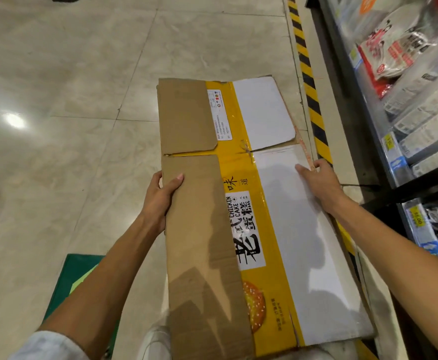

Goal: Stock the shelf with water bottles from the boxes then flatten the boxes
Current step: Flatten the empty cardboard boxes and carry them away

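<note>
A flattened cardboard box (251,203) fills the middle of the head view, held level in front of me above the floor. It is yellow with white and brown flaps and reads "CHICKEN CAKE". My left hand (160,196) grips its left edge on the brown flap, thumb on top. My right hand (319,180) holds the right edge on the white flap, fingers spread over the top. No water bottles can be seen.
A shelf (407,113) with packaged goods and price tags runs along the right. Yellow-black hazard tape (308,81) marks the floor edge beside it. A green object (82,287) lies on the tiled floor (69,100) at lower left.
</note>
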Demonstrator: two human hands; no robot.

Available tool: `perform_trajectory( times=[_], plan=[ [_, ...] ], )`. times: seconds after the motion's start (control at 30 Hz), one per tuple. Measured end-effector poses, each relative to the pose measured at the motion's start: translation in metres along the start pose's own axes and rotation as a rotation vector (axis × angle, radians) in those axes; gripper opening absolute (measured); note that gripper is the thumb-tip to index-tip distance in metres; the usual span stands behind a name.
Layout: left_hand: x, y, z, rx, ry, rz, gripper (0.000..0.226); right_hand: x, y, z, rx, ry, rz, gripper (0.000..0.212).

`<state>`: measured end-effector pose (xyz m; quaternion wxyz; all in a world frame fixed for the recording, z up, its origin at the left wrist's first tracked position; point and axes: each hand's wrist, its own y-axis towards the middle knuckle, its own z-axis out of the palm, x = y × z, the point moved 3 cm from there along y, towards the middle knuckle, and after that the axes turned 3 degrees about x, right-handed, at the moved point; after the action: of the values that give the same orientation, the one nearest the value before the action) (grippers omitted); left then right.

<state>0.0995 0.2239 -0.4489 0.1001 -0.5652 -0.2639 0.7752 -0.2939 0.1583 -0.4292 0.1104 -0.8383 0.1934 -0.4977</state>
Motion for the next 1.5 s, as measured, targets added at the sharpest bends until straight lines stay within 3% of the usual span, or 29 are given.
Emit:
perform_trajectory(
  times=[0.17,0.37,0.6,0.8,0.93,1.07,1.17,1.33,1.5],
  plan=[
    [-0.099,-0.009,0.008,-0.007,0.001,0.093,0.053,0.099,0.004,-0.017,-0.044,0.024,-0.112,0.044],
    [-0.275,-0.068,0.025,-0.045,-0.011,0.120,0.050,0.263,-0.021,-0.062,0.000,0.095,-0.205,0.030],
    [-0.468,-0.209,0.026,-0.104,-0.068,0.079,0.047,0.467,-0.113,-0.121,0.093,0.104,-0.110,0.045],
    [-0.608,-0.363,0.016,-0.175,-0.143,0.001,0.049,0.635,-0.243,-0.180,0.200,0.016,-0.035,0.026],
    [-0.679,-0.444,0.000,-0.229,-0.208,-0.033,0.046,0.730,-0.302,-0.199,0.232,-0.065,-0.066,0.035],
    [-0.721,-0.486,-0.026,-0.278,-0.265,-0.026,0.090,0.803,-0.339,-0.192,0.285,-0.081,-0.119,0.027],
    [-0.750,-0.498,-0.039,-0.323,-0.256,0.066,0.068,0.845,-0.348,-0.177,0.297,-0.106,-0.181,0.029],
    [-0.804,-0.484,-0.065,-0.363,-0.236,0.165,0.059,0.911,-0.333,-0.137,0.360,-0.068,-0.237,0.021],
    [-0.854,-0.427,-0.088,-0.410,-0.249,0.212,0.050,0.970,-0.271,-0.085,0.392,-0.059,-0.274,0.028]
  ],
)
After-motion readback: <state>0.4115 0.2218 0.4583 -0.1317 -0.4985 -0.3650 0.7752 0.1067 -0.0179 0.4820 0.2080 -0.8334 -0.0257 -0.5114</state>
